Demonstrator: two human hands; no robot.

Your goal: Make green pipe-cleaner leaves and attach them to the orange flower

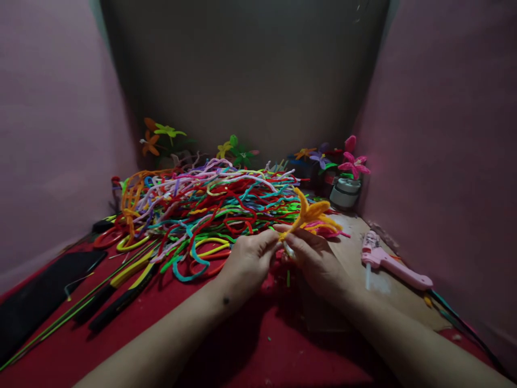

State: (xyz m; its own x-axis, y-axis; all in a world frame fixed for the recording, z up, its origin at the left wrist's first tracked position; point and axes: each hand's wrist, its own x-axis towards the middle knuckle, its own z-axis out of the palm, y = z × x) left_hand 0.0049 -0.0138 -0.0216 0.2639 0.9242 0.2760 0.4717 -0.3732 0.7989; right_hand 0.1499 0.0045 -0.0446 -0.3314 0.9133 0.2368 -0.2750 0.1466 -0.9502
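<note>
Far left of the fingers: phone point(44, 293), dark, flat on the red cloth point(238, 350). Next, green wires point(81, 307) and pliers point(125, 291), yellow/black handles, slanting toward the fingers. Stem pile point(218, 199), mixed colors, just beyond the fingers, spreading left. Left hand point(250, 261): thumb and fingers pinched on the base of the orange flower point(311, 211). Right hand point(317, 258): also pinching that base; petals stick up and right above its fingers. Right of the fingers: white pot point(345, 193) with pink flower point(354, 164), farther back; pink glue gun point(399, 267), nearer.
</note>
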